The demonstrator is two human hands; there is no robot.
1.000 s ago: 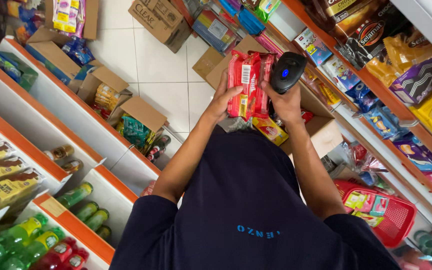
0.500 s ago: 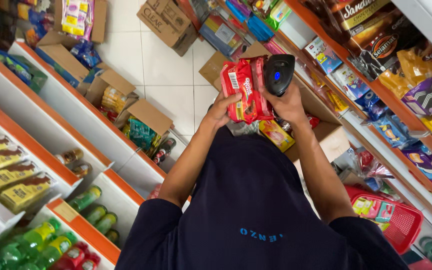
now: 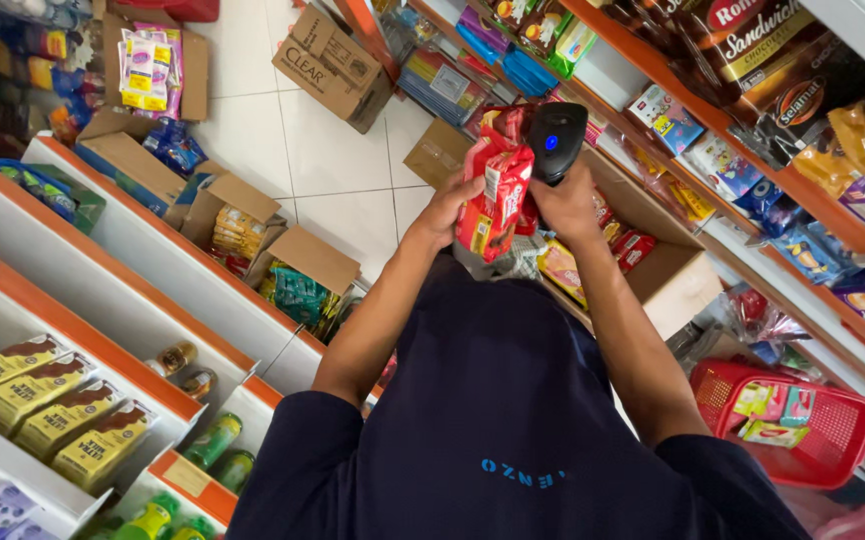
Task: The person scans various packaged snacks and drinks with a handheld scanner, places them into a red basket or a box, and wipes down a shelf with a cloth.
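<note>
The left hand (image 3: 450, 208) is closed round a red snack packet (image 3: 494, 196), held upright above an open cardboard box (image 3: 669, 268). The right hand (image 3: 568, 203) wraps a black handheld scanner (image 3: 556, 140) just beside it. The scan likely reads best with the packet steady and its barcode side facing the scanner.

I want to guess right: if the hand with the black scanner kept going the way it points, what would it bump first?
Probably the red snack packet in the left hand: the right hand aims its black scanner that way, close beside it. Depth is hard to judge.
</note>
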